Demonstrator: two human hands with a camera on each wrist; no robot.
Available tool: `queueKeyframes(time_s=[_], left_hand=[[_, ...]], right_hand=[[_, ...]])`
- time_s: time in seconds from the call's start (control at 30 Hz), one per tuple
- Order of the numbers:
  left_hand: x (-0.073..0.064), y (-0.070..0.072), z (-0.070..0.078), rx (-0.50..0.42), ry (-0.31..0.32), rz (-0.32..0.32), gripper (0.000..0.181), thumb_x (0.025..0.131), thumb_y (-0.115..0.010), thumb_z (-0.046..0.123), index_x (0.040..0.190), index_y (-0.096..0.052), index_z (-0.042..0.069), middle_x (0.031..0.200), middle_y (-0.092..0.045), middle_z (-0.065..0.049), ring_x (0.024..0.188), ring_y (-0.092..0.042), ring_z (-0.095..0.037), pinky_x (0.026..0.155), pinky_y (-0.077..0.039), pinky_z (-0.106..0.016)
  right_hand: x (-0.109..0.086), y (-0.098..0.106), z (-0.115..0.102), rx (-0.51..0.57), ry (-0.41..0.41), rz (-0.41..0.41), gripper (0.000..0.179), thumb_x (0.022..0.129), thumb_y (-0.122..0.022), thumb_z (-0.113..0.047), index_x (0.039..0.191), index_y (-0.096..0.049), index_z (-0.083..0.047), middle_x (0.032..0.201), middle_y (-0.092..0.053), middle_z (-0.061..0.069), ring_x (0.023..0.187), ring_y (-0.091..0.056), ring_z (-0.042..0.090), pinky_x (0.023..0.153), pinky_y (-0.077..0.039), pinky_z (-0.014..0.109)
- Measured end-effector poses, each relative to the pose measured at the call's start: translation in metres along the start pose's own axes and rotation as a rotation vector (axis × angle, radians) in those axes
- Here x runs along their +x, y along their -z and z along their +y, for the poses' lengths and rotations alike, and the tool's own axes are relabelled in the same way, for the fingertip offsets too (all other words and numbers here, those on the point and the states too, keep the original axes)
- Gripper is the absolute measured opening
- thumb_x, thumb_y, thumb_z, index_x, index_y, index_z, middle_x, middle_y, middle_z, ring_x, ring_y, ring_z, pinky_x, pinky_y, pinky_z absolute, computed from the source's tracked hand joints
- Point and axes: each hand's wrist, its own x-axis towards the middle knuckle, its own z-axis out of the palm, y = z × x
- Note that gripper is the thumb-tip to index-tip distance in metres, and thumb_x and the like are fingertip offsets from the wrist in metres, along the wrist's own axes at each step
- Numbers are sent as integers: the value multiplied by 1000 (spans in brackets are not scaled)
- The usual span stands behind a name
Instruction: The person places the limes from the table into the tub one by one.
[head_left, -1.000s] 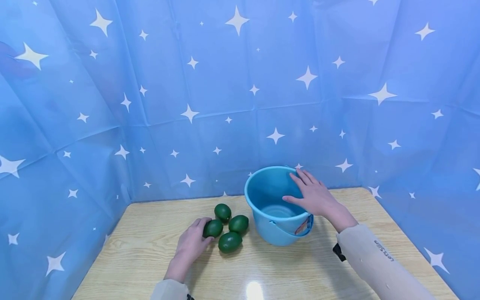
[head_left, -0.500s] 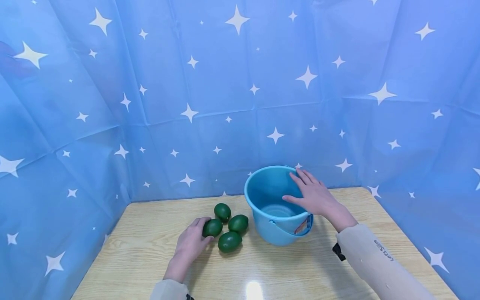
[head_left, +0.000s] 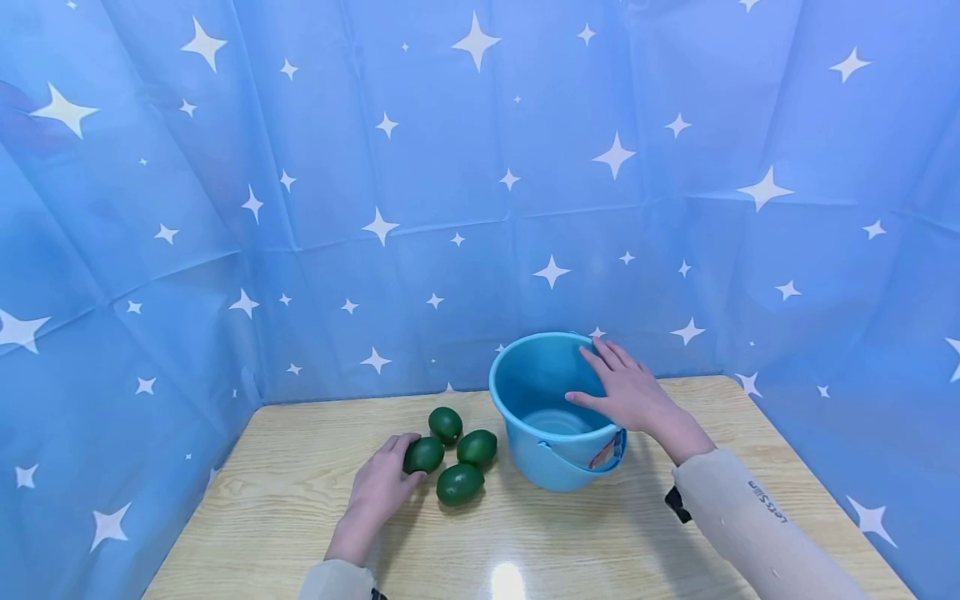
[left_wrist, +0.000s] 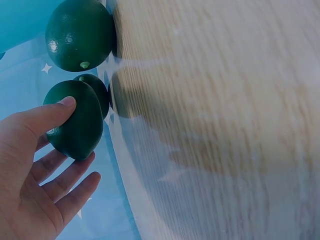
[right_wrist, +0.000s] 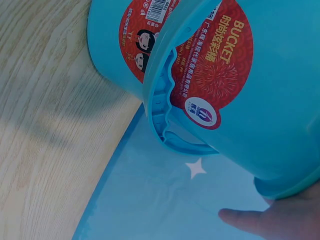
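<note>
A small group of dark green, glossy limes lies on the table left of a light blue bucket (head_left: 555,462). My left hand (head_left: 384,482) pinches the leftmost lime (head_left: 424,455), thumb on the near side and fingers on the far side. In the left wrist view the thumb presses this lime (left_wrist: 80,125), and other fingers spread below it. Close by are a rear lime (head_left: 446,424), a right-hand lime (head_left: 477,448) and a front lime (head_left: 460,485). My right hand (head_left: 630,392) rests over the bucket's right rim, fingers spread and mostly straight.
The bucket stands upright, its handle (head_left: 581,467) hanging down in front. A red printed label (right_wrist: 215,70) shows on its side in the right wrist view. A blue curtain (head_left: 450,167) with white stars surrounds the wooden table (head_left: 285,508) at the back and sides.
The pinched lime has shifted very slightly left with my left hand. My right hand and the bucket stay where they were.
</note>
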Motion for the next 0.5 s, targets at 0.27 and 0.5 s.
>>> queueKeyframes(time_s=[0.27,0.5], left_hand=[[0,1,0,4,-3,3,57,85,-80,24,136,-57,14,131,-62,-12,115,-65,-34,91,-57,-51],[0,1,1,-4,-4,9,57,85,-80,24,136,-57,14,130,-62,-12,115,-65,-33,91,-56,-52]], right_hand=[[0,0,0,-2,3,0,89,93,-57,-61,157,-27,-7,165,-17,23,151,-13,48,113,-20,77],[1,-1,2,-12,6,-2,90,93,-56,-62,158,-27,-7,165,-16,23,151,-13,48,113,-21,77]])
